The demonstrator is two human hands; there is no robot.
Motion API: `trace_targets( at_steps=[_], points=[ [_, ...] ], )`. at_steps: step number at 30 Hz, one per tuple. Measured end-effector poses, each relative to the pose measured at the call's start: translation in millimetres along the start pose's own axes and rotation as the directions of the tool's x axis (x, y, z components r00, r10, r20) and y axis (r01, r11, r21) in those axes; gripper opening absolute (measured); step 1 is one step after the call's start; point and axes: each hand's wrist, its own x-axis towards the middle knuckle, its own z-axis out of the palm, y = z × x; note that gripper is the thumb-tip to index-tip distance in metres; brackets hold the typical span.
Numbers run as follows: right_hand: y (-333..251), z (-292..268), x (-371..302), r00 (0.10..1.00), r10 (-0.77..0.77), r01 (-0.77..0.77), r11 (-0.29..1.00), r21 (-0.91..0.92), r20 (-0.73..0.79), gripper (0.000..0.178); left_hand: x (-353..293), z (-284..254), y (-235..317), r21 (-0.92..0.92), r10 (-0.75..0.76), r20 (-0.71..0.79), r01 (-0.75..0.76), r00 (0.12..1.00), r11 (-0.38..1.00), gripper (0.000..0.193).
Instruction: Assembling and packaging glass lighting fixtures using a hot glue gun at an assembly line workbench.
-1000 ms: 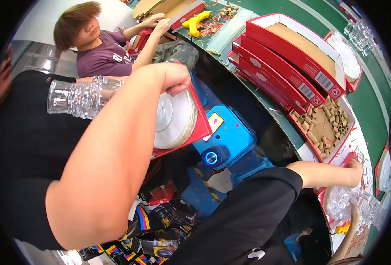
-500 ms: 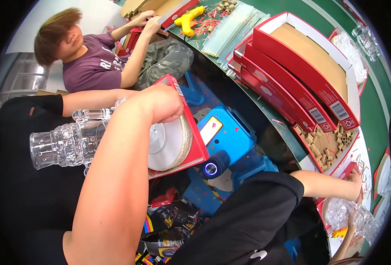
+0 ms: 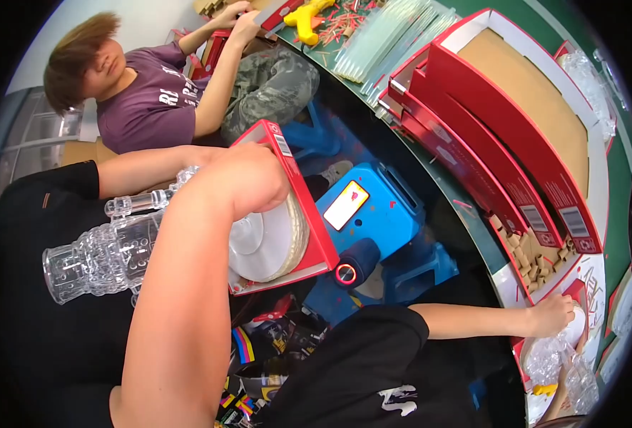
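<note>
My right hand (image 3: pixel 257 180), its fingers curled in, is over a red cardboard box (image 3: pixel 303 207) with a white round disc (image 3: pixel 282 246) inside. What those fingers hold, if anything, is hidden. My left forearm (image 3: pixel 152 170) passes behind my right one, which covers my left hand. Partly behind my right forearm lies a clear, ribbed, tower-like piece (image 3: pixel 95 260), wide-mouthed at its left end. A slimmer clear tube (image 3: pixel 141 202) runs alongside it.
Beyond the box is a blue case (image 3: pixel 373 210) beside a dark cylinder (image 3: pixel 357 262) with a glowing ring. A person in purple (image 3: pixel 148 100) sits far left; a black-sleeved arm (image 3: pixel 473 321) reaches right. Red trays (image 3: pixel 501 121), plastic sticks (image 3: pixel 387 39) and a yellow glue gun (image 3: pixel 304 20) occupy the green table.
My right hand has shifted slightly left and down, still over the box. The clear piece's wide end has dropped a little. The ring light turned from blue to red. The black-sleeved arm moved left.
</note>
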Motion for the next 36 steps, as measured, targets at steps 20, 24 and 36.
trace_targets(
  at_steps=[20, 24, 36],
  points=[
    [-33.5, -102.4, 3.5, 0.974, -0.002, -0.077, 0.937, 0.340, 0.226, 0.059, -5.4, 27.6, 3.2, 0.241, -0.119, 0.105, 0.091, 0.987, 0.966, 0.022],
    [-12.7, -51.9, 6.1, 0.913, 0.287, -0.408, 0.654, 0.637, 0.291, 0.061, -13.3, 4.4, -4.0, 0.222, -0.130, 0.020, 0.122, 0.991, 0.967, 0.023],
    [29.0, -27.7, 18.1, 0.849, -0.495, -0.033, -0.396, -0.918, 0.183, 0.068, 47.5, -17.0, 22.3, -0.026, -0.147, 0.435, 0.175, 0.888, 0.984, 0.020]
  ],
)
